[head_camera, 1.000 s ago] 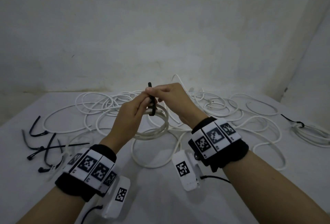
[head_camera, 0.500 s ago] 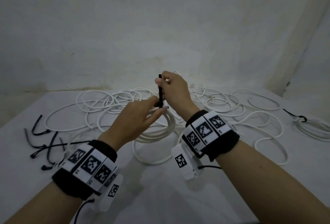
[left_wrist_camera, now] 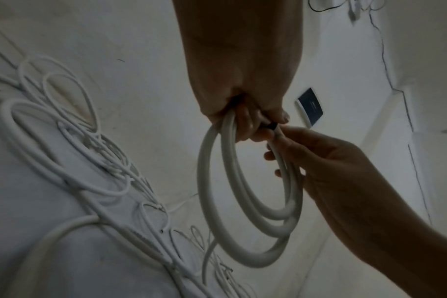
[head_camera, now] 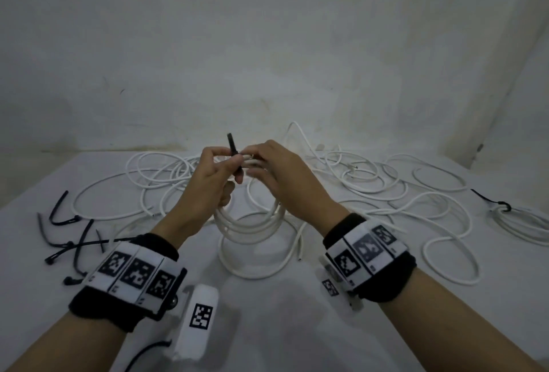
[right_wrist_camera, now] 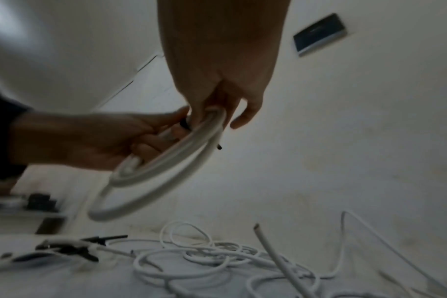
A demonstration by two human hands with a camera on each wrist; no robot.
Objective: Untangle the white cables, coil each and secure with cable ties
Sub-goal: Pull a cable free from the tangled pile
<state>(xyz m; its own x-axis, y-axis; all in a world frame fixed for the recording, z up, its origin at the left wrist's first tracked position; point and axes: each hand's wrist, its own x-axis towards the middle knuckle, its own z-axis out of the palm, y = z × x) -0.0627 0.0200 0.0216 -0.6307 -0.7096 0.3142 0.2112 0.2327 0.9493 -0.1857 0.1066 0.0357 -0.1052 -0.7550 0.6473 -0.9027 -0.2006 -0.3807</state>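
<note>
A coiled white cable [head_camera: 252,223] is held above the table [head_camera: 267,327], at 12 o'clock from the wrists, as a black cable tie [head_camera: 234,161] is cinched round its top. The tie's tail, pulled upward by the right hand half a second ago, is now pinched by the left hand [head_camera: 208,181], while the coil's strands are clasped in the curled fingers of the right hand [head_camera: 276,175]. By this exchange the tie appears drawn snug, so this coil is judged nearly secured. Loose tangled cables [head_camera: 386,193] are left from 10 to 2 o'clock, spare ties [head_camera: 68,241] at 9, and one bundled coil [head_camera: 523,223] at 3.
</note>
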